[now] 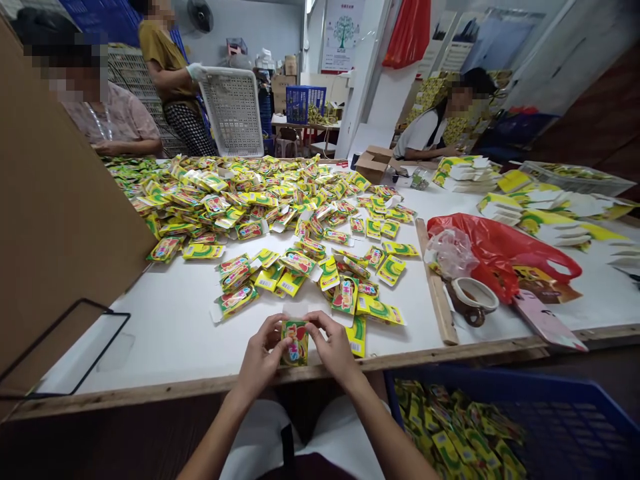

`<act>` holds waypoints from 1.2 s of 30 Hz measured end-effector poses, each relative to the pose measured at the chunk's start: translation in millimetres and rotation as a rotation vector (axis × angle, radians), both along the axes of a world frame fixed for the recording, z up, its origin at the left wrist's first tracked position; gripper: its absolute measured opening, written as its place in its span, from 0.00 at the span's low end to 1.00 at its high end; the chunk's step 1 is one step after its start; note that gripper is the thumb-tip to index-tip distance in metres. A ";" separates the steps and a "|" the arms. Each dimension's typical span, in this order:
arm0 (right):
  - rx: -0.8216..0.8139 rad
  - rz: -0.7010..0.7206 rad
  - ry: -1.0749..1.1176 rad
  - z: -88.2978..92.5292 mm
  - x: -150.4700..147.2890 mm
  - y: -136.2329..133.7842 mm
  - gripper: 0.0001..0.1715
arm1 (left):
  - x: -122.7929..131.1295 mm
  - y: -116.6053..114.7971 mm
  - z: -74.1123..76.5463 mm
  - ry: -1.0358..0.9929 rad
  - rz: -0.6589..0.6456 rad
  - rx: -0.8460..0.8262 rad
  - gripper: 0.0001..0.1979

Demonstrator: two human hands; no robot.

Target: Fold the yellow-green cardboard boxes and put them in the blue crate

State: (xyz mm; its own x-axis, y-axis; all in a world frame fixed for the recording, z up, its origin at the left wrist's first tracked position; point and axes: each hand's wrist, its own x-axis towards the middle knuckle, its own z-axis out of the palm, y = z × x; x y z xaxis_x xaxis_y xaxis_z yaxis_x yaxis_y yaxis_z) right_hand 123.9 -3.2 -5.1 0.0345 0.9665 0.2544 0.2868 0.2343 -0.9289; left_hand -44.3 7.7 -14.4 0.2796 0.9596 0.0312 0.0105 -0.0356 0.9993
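Observation:
My left hand point(261, 355) and my right hand point(334, 348) both pinch one small yellow-green carton point(295, 341) just above the table's near edge. Its white top flap point(296, 309) stands open between my thumbs. Fingers of both hands are closed around the carton's sides. Right beyond my hands lie several loose cartons of the same kind point(345, 293) on the white table point(175, 320). A large heap of these cartons point(240, 193) covers the far left half of the table.
A blue crate point(565, 413) with several cartons stands at my lower right. A red plastic bag point(500, 250), a tape roll point(474, 295) and a wooden strip point(436, 287) lie right. Brown cardboard point(55, 220) leans at left. Three other people work at the far side.

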 end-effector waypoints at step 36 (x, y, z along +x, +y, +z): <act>0.004 -0.002 0.076 -10.2 -22.0 0.8 0.06 | 3.9 -1.1 -0.9 0.090 0.168 0.115 0.09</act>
State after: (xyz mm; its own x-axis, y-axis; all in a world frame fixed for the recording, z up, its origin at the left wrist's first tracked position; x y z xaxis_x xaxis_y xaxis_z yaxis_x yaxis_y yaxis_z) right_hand 102.0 -2.4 -15.4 0.0555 0.9655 0.2545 0.2158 0.2373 -0.9472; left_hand -40.3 6.7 -15.3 0.1231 0.9844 0.1254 0.1148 -0.1397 0.9835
